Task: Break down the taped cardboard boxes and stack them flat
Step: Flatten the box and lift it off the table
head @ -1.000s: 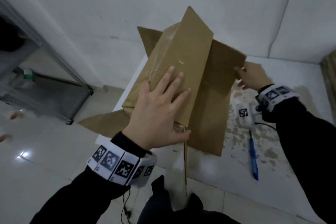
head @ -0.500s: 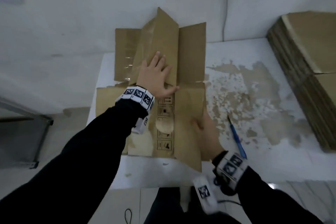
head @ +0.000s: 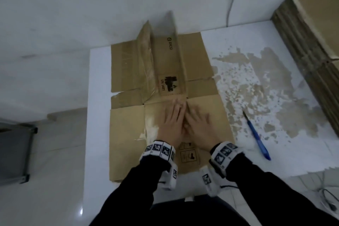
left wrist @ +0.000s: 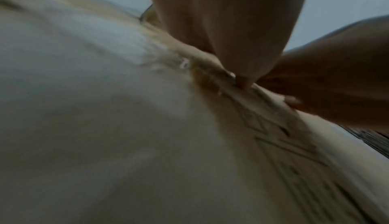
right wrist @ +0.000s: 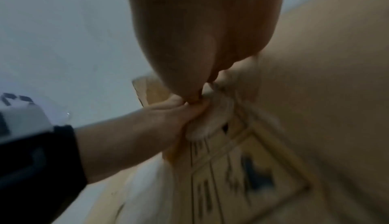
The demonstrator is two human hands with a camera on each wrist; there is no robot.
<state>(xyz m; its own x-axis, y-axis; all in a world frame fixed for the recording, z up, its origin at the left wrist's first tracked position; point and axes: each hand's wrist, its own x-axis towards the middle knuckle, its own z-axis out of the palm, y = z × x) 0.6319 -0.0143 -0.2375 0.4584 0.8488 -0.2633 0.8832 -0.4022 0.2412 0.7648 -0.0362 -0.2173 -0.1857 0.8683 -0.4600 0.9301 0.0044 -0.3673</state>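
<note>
While one cardboard box (head: pixel 165 82) lies flattened, left hand (head: pixel 171 124) and right hand (head: pixel 199 130) press it, fingers spread.

The box (head: pixel 128 134) is matt brown cardboard with glossy clear tape (head: pixel 146 60) along one flap. The table (head: pixel 275 152) is smooth white, its coating flaked to rough brown patches. The pen (head: pixel 256 137) is shiny blue plastic.

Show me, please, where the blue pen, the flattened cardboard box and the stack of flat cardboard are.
blue pen (head: pixel 256 136): head view, middle of its barrel.
flattened cardboard box (head: pixel 126 137): head view, bare near-left panel.
stack of flat cardboard (head: pixel 310 64): head view, layered side edge.
</note>
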